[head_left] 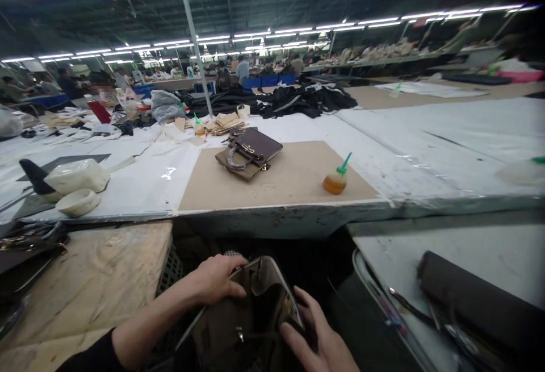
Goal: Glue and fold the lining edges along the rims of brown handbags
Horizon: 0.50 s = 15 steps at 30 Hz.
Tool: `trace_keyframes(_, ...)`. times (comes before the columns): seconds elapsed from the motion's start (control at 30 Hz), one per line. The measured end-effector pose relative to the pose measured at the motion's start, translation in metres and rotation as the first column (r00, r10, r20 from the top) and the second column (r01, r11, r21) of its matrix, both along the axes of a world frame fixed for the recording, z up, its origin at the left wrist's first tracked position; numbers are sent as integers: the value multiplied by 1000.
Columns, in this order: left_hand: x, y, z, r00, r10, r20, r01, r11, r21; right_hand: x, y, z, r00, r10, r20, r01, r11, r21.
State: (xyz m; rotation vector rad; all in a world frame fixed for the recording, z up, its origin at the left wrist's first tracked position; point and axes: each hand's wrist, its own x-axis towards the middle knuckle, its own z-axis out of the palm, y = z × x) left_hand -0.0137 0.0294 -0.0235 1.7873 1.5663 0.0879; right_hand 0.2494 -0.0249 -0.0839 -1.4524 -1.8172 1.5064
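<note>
My left hand [217, 278] grips the upper rim of a brown handbag [251, 315] held low in front of me, its mouth gaping. My right hand [315, 335] clasps the bag's right edge, fingers curled round it and partly inside. A second, finished brown handbag [251, 150] with a wrapped handle lies flat on a tan cardboard sheet [293, 182] on the white table ahead. An amber glue bottle [336, 179] with a green nozzle stands on that sheet to the right.
A wooden board [89, 281] lies at my left, a white-topped bench [477, 247] with a dark roll [477, 298] at my right. Cream lumps [76, 182] sit far left. Black fabric piles [298, 99], paper pieces and other workers fill the background.
</note>
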Motion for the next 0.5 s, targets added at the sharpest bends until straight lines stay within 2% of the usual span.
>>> trace_keyframes(0.07, -6, 2, 6, 997, -47, 60, 50, 998, -48, 6, 2, 6, 990, -46, -136, 39, 998, -55)
trace_keyframes(0.17, -23, 4, 23, 990, -76, 119, 89, 990, -105, 26, 8, 26, 942, -100, -319, 52, 986, -158)
trace_keyframes(0.27, -39, -1, 38, 982, -161, 102, 179, 965, -193, 50, 13, 38, 906, -117, -408, 9, 966, -257)
trace_keyframes(0.33, -42, -6, 41, 962, -274, -5, 266, 937, -225, 59, 15, 34, 902, -101, -419, -25, 958, -286)
trace_keyframes(0.4, -36, -10, 39, 944, -323, -64, 310, 937, -159, 62, 16, 23, 905, -97, -415, -30, 957, -289)
trace_keyframes(0.5, -18, -11, 33, 955, -277, 104, 282, 959, -39, 57, 16, 9, 921, -93, -377, 3, 973, -232)
